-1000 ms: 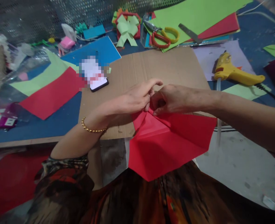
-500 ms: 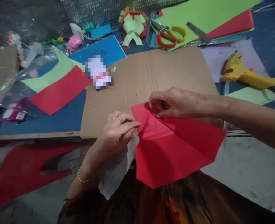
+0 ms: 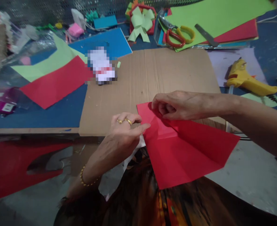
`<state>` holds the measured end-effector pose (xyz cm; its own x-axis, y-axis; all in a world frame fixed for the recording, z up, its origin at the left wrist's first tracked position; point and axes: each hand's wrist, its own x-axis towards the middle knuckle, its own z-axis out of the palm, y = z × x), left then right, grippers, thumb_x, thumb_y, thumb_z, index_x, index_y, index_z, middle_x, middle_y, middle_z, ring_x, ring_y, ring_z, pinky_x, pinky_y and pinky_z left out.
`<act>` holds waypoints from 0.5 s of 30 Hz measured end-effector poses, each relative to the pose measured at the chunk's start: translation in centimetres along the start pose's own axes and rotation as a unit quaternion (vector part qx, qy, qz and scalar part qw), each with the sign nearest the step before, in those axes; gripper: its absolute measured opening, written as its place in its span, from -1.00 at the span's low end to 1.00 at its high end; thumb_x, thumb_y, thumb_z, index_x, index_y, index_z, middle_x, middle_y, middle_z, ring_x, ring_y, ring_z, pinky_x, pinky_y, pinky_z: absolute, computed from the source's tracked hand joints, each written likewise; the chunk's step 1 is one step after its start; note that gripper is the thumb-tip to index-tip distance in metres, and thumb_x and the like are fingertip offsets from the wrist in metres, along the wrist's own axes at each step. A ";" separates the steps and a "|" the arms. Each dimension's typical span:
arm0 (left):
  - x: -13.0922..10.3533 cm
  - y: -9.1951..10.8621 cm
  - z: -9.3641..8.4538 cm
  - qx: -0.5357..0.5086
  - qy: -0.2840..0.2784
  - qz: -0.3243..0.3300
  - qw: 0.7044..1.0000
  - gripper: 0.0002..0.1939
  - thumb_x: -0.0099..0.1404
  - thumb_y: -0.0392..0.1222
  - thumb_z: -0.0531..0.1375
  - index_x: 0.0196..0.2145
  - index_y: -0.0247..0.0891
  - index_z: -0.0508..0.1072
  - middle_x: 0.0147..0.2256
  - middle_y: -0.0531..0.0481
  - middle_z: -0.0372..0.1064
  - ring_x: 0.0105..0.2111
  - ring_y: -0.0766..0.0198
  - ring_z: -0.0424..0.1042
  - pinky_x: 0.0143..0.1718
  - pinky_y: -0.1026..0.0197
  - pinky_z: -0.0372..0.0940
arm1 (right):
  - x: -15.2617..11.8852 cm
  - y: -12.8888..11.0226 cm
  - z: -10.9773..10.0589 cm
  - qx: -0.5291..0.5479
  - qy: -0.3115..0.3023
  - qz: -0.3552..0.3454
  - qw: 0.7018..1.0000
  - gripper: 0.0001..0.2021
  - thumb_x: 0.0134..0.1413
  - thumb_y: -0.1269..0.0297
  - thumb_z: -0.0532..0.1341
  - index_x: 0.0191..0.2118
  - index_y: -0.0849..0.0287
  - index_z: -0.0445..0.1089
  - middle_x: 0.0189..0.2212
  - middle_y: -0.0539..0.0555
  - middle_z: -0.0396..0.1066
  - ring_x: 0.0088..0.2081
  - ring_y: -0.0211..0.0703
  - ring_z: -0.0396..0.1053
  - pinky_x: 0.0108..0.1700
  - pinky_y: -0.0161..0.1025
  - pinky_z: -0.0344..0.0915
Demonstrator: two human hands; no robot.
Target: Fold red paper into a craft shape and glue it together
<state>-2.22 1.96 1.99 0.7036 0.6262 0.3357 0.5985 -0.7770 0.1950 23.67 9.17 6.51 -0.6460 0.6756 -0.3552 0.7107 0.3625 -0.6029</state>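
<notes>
A creased sheet of red paper spans from the front of the cardboard out over my lap, with fold lines running across it. My right hand pinches its upper edge, fingers curled under and thumb against the paper. On its left edge, my left hand, with rings on its fingers, grips the paper between thumb and fingers. Part of the left side lies hidden behind that hand. A white scrap hangs below my left forearm.
The cardboard sheet covers the table's middle. A yellow glue gun lies right; scissors and a metal blade rest on stacked green paper. Left are a red paper strip and a blurred white object.
The red paper's left flap, folded inward before, now lies flatter with a straight left edge. My left hand has shifted slightly right along with the paper. The view has turned a little.
</notes>
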 end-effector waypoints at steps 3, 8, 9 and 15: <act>0.5 0.2 -0.1 0.012 -0.013 -0.001 1.000 -0.65 0.41 -0.48 0.10 -0.02 -0.20 0.57 -0.09 -0.15 0.53 -0.09 0.01 0.44 -0.08 -0.06 0.30 | -0.3 0.1 0.0 0.018 0.006 -0.006 1.000 -0.76 0.10 0.47 0.22 -0.10 0.11 0.38 -0.44 -0.07 0.42 -0.45 -0.28 0.29 -0.37 -0.28 0.10; 0.8 0.0 -0.4 0.004 -0.011 -0.005 1.000 -0.73 0.53 -0.39 0.02 -0.09 -0.30 0.53 -0.10 -0.15 0.57 -0.10 0.04 0.49 -0.06 -0.03 0.31 | -0.6 0.2 0.3 0.018 0.023 -0.030 0.999 -0.86 0.14 0.44 0.21 -0.18 0.11 0.40 -0.41 -0.03 0.43 -0.40 -0.26 0.30 -0.33 -0.26 0.12; 1.0 0.0 -0.6 -0.004 -0.005 -0.007 1.000 -0.71 0.55 -0.38 0.00 -0.09 -0.30 0.53 -0.13 -0.14 0.58 -0.11 0.06 0.50 -0.06 -0.02 0.31 | -0.5 0.2 0.3 0.016 0.024 -0.026 0.999 -0.86 0.13 0.44 0.22 -0.18 0.11 0.40 -0.41 -0.02 0.43 -0.40 -0.25 0.30 -0.33 -0.25 0.12; 3.4 -0.1 -3.4 -0.057 -0.066 -0.033 0.996 -0.60 0.64 -0.02 0.02 -0.24 -0.29 0.49 -0.37 -0.04 0.47 -0.38 0.18 0.40 -0.32 0.11 0.22 | -0.3 0.8 0.4 0.039 0.039 -0.007 0.998 -0.80 0.11 0.40 0.29 -0.13 0.11 0.39 -0.37 -0.01 0.47 -0.40 -0.24 0.33 -0.33 -0.26 0.17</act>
<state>-1.19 3.96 6.23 0.7123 0.6739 0.1960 0.6039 -0.7308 0.3181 24.30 9.00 5.90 -0.6306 0.7193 -0.2914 0.6753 0.3234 -0.6628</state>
